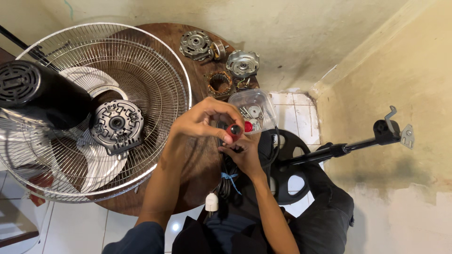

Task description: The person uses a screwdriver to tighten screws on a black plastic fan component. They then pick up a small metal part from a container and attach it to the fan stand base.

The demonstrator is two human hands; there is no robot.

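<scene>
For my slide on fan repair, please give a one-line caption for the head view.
Left hand pinches a red knob above the right hand, beside a fan grille and motor parts.

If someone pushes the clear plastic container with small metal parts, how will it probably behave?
The clear plastic container looks thin-walled and light, so it would probably slide easily on the round wooden table. It sits at the table's edge, so it might fall. Its loose screws would likely rattle.

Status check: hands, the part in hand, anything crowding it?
Left hand pinches red-and-black knob. Right hand grips beneath it. Clear plastic tub of screws close beside.
</scene>
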